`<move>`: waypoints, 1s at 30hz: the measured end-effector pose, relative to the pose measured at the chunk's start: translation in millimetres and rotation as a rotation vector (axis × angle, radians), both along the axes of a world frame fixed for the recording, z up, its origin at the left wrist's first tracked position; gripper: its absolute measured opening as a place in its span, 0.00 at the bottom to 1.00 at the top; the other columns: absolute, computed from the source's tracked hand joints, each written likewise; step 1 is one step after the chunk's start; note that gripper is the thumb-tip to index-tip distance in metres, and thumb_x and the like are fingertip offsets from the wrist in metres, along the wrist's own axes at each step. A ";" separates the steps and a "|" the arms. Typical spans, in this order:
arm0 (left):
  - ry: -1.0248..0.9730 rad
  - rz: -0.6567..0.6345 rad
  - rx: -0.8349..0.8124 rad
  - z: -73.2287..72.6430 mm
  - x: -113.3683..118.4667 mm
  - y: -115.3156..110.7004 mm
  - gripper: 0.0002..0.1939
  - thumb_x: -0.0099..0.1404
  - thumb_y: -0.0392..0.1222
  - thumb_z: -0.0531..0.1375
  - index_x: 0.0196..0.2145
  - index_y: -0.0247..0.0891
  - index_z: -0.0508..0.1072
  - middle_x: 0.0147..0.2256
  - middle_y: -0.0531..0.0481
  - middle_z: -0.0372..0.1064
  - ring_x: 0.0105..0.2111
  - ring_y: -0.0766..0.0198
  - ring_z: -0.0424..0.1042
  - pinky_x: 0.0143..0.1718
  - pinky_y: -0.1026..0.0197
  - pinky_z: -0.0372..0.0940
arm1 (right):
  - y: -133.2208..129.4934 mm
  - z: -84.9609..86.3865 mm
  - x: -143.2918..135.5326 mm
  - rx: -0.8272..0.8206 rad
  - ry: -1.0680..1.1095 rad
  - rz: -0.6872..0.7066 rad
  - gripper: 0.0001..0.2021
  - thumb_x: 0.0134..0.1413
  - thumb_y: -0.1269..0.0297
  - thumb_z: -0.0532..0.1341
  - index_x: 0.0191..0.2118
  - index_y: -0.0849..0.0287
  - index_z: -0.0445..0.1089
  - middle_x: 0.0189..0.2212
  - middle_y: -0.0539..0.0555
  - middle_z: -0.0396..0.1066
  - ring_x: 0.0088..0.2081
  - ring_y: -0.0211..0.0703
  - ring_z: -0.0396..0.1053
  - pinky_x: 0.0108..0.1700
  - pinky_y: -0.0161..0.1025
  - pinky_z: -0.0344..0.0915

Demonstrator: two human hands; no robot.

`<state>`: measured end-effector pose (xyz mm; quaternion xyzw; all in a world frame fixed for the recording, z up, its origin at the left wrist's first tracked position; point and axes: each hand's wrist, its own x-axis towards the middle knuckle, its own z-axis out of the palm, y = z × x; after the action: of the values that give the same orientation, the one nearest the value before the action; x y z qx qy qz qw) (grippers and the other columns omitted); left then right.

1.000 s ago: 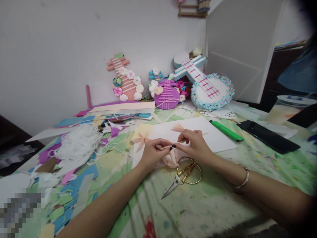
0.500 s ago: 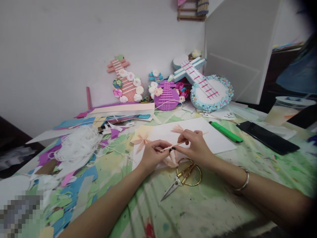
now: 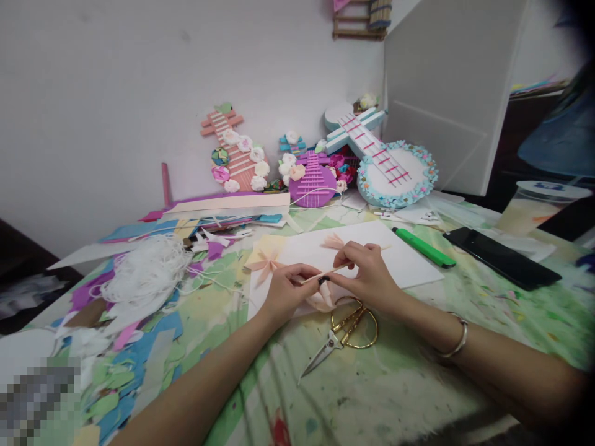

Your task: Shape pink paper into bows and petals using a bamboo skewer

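My left hand (image 3: 288,292) is closed on a piece of peach paper (image 3: 326,298), which hangs curled below the fingertips. In my right hand (image 3: 367,272) is a thin wooden stick (image 3: 335,270), pinched and slanting down to the left across the paper. The fingertips of both hands meet at the paper, so its upper part is hidden. Underneath lies a white sheet (image 3: 302,244). A peach paper flower (image 3: 268,265) rests by my left hand, and a fringed peach paper piece (image 3: 332,241) lies beyond the right. Gold-handled scissors (image 3: 343,333) sit just below my hands.
At right are a green marker (image 3: 424,248), a black phone (image 3: 504,257) and a plastic cup (image 3: 534,204). White string (image 3: 146,269) and paper scraps (image 3: 121,371) cover the left. Decorated paper instruments, including a purple one (image 3: 312,186), lean on the wall.
My hands stay in nearly the same place, with only a slight shift of the fingers around the paper and stick. The other things have not moved.
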<state>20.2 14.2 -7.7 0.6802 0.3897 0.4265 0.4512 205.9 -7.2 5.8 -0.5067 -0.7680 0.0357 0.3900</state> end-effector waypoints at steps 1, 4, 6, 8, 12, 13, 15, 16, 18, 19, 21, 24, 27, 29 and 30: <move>0.010 0.006 0.004 -0.1 0.3 -0.1 0.11 0.52 0.44 0.65 0.30 0.34 0.78 0.28 0.48 0.75 0.25 0.67 0.69 0.26 0.68 0.61 | 0.4 -0.1 0.5 0.007 -0.008 0.006 0.10 0.48 0.60 0.64 0.29 0.59 0.64 0.28 0.48 0.68 0.31 0.37 0.64 0.42 0.41 0.47; 0.034 0.020 0.035 -1.1 1.3 -0.7 0.09 0.52 0.43 0.64 0.29 0.34 0.78 0.28 0.48 0.75 0.26 0.66 0.69 0.27 0.67 0.61 | 2.0 -0.3 3.0 0.015 -0.048 0.047 0.08 0.49 0.61 0.63 0.30 0.58 0.65 0.29 0.49 0.68 0.32 0.38 0.65 0.42 0.41 0.48; 0.028 0.028 0.067 -2.1 1.8 -1.2 0.08 0.52 0.41 0.64 0.29 0.34 0.77 0.27 0.48 0.75 0.27 0.66 0.69 0.29 0.67 0.62 | 3.2 -0.3 5.0 0.006 -0.078 0.081 0.06 0.50 0.62 0.61 0.32 0.58 0.66 0.31 0.50 0.68 0.34 0.39 0.65 0.41 0.40 0.49; 0.009 0.032 0.096 -3.0 2.2 -1.8 0.07 0.52 0.41 0.64 0.28 0.34 0.77 0.27 0.48 0.74 0.28 0.65 0.69 0.30 0.67 0.62 | 4.3 0.0 6.7 -0.003 -0.111 0.103 0.05 0.52 0.62 0.60 0.32 0.58 0.67 0.32 0.50 0.69 0.36 0.39 0.66 0.41 0.40 0.49; -0.001 0.028 0.135 -4.1 2.9 -3.6 0.06 0.52 0.40 0.63 0.28 0.35 0.77 0.28 0.48 0.73 0.30 0.65 0.70 0.31 0.67 0.63 | 6.1 0.8 7.8 -0.040 -0.162 0.096 0.09 0.54 0.60 0.58 0.28 0.58 0.68 0.28 0.50 0.69 0.35 0.39 0.66 0.39 0.40 0.48; 0.005 0.025 0.140 -4.0 2.9 -4.1 0.06 0.53 0.39 0.63 0.28 0.35 0.77 0.28 0.48 0.73 0.30 0.64 0.70 0.31 0.67 0.64 | 6.4 1.0 7.7 -0.052 -0.162 0.090 0.10 0.54 0.59 0.58 0.27 0.58 0.67 0.27 0.50 0.69 0.34 0.39 0.65 0.39 0.40 0.48; 0.019 0.025 0.142 -3.3 2.8 -5.2 0.06 0.53 0.39 0.62 0.29 0.35 0.77 0.28 0.47 0.73 0.30 0.64 0.70 0.31 0.67 0.64 | 6.8 1.4 7.3 -0.065 -0.145 0.083 0.10 0.54 0.59 0.59 0.26 0.59 0.67 0.27 0.49 0.69 0.32 0.38 0.65 0.39 0.40 0.47; 0.027 0.026 0.143 -2.6 2.6 -5.7 0.06 0.53 0.39 0.62 0.29 0.34 0.77 0.29 0.47 0.73 0.30 0.64 0.70 0.30 0.67 0.64 | 6.9 1.6 7.1 -0.067 -0.134 0.082 0.10 0.53 0.59 0.59 0.27 0.59 0.67 0.27 0.49 0.69 0.33 0.38 0.65 0.39 0.40 0.47; 0.042 0.034 0.150 -0.8 2.3 -6.5 0.06 0.53 0.38 0.62 0.29 0.34 0.76 0.29 0.47 0.74 0.30 0.65 0.70 0.31 0.68 0.64 | 6.7 1.9 6.6 -0.065 -0.117 0.086 0.10 0.53 0.59 0.59 0.27 0.59 0.66 0.27 0.49 0.69 0.33 0.39 0.64 0.39 0.40 0.47; 0.045 0.036 0.156 0.2 2.2 -6.9 0.06 0.53 0.37 0.62 0.30 0.34 0.76 0.29 0.48 0.74 0.30 0.65 0.71 0.31 0.68 0.64 | 6.5 1.9 6.5 -0.058 -0.112 0.088 0.10 0.53 0.59 0.60 0.27 0.59 0.66 0.27 0.50 0.68 0.33 0.39 0.64 0.40 0.40 0.47; 0.044 0.033 0.173 2.1 2.3 -7.3 0.05 0.53 0.36 0.62 0.30 0.34 0.76 0.29 0.48 0.74 0.31 0.65 0.71 0.31 0.68 0.65 | 5.7 2.2 6.2 -0.041 -0.108 0.089 0.09 0.53 0.59 0.59 0.27 0.59 0.65 0.27 0.50 0.68 0.34 0.40 0.64 0.40 0.40 0.47; 0.039 0.025 0.201 3.1 3.0 -7.5 0.04 0.52 0.34 0.62 0.29 0.34 0.76 0.28 0.48 0.73 0.31 0.65 0.71 0.32 0.68 0.65 | 4.4 2.7 6.2 -0.018 -0.104 0.089 0.09 0.53 0.60 0.59 0.28 0.59 0.65 0.28 0.50 0.68 0.34 0.40 0.63 0.41 0.41 0.47; 0.027 0.018 0.187 1.6 3.5 -7.1 0.04 0.53 0.35 0.61 0.29 0.34 0.75 0.29 0.48 0.73 0.31 0.64 0.71 0.30 0.68 0.66 | 3.8 3.3 6.6 -0.007 -0.097 0.100 0.08 0.53 0.60 0.59 0.28 0.59 0.64 0.28 0.49 0.67 0.35 0.39 0.63 0.41 0.41 0.47; 0.020 0.016 0.164 0.1 3.5 -6.8 0.04 0.53 0.36 0.61 0.29 0.35 0.75 0.29 0.48 0.72 0.32 0.63 0.71 0.28 0.69 0.65 | 3.9 3.3 7.0 -0.003 -0.090 0.110 0.08 0.53 0.60 0.59 0.28 0.59 0.64 0.28 0.49 0.67 0.35 0.39 0.63 0.41 0.41 0.47; 0.022 0.019 0.158 -0.6 3.4 -6.6 0.04 0.53 0.36 0.62 0.29 0.35 0.75 0.29 0.48 0.72 0.32 0.63 0.71 0.26 0.69 0.65 | 4.1 3.2 7.2 -0.001 -0.089 0.114 0.08 0.53 0.60 0.59 0.29 0.59 0.65 0.28 0.49 0.67 0.35 0.39 0.63 0.41 0.41 0.47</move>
<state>23.6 7.6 -8.3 0.7148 0.3661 0.4526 0.3876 213.2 -3.0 9.0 -0.4633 -0.8123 0.0358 0.3524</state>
